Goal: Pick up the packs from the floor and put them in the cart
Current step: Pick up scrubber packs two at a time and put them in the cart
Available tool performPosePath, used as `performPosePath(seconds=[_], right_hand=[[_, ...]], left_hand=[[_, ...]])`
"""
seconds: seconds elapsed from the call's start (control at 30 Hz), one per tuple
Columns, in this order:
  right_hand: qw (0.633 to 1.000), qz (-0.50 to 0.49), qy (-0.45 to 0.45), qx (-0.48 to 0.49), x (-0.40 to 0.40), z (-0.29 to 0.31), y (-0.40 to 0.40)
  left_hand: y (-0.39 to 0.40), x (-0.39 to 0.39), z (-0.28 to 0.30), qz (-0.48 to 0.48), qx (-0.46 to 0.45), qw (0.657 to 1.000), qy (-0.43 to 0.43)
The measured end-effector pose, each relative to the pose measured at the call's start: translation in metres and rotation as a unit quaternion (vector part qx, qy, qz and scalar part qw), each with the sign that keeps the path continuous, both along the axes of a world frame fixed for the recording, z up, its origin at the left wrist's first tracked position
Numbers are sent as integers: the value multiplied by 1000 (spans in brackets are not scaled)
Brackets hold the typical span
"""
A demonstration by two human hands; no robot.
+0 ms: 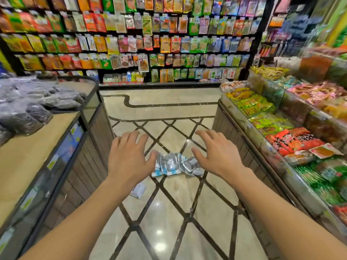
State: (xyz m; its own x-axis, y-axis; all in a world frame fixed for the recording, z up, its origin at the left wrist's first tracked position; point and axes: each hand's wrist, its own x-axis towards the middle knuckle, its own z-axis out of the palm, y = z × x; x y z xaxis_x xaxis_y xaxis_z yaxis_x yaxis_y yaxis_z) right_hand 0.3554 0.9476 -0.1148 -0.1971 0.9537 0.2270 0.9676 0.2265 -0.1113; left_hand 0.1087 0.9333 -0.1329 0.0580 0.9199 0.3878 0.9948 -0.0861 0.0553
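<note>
Left hand (127,158) and right hand (216,156) hover, fingers spread, holding nothing, over packs (176,164) on the floor (169,212) at mid-frame.

2 hands (129,156), 1 heap of packs (174,164), 1 stray pack (138,190).

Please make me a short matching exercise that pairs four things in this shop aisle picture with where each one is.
Things:
1. pile of grey and blue packs
2. single white pack
3. dark bagged goods
4. wall of hanging snack packets

Places:
A. on the counter at the left
B. on the floor between the left hand and the right hand, as seen from the camera
C. at the far end of the aisle
D. on the floor, alone, partly hidden by the left forearm

Pairs: 1-B, 2-D, 3-A, 4-C
</note>
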Motion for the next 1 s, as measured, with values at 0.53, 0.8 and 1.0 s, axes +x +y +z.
performPosePath(seconds=[0.53, 0.8, 1.0], right_hand=[[999, 14, 15, -31, -71, -29, 257], [999, 14, 26, -46, -56, -50, 398], [998, -8, 14, -58, -28, -61, 499]], left_hand=[[234, -79, -18, 53, -26, 998, -15], [373, -55, -34, 41, -48, 998, -14], [478, -25, -46, 19, -72, 997, -8]])
